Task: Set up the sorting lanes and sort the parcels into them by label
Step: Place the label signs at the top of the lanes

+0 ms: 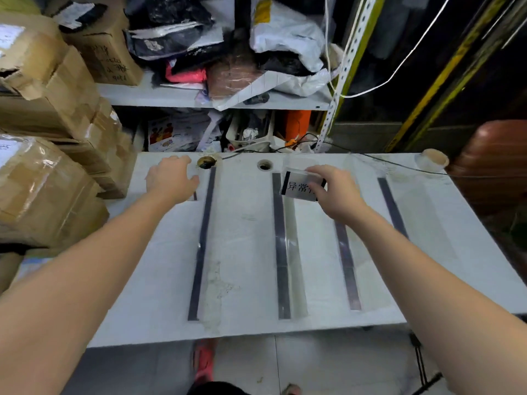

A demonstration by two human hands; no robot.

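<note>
White table (245, 280) crossed by four dark tape strips (281, 246) that divide it into lanes, with a round cable hole (264, 165) at its far edge. Just right of the hole, the right hand (336, 192) pinches a label card (299, 188) by its right edge at a lane's head. It reads "异常"; fingers hide a third character. It looks thin, light, bendy and perhaps slick, so an edge pinch suits it. Well left of the hole, the left hand (171, 178) lies palm-down, fingers loosely spread, gripping nothing visible. Cardboard parcels (42, 181) stack further left.
</note>
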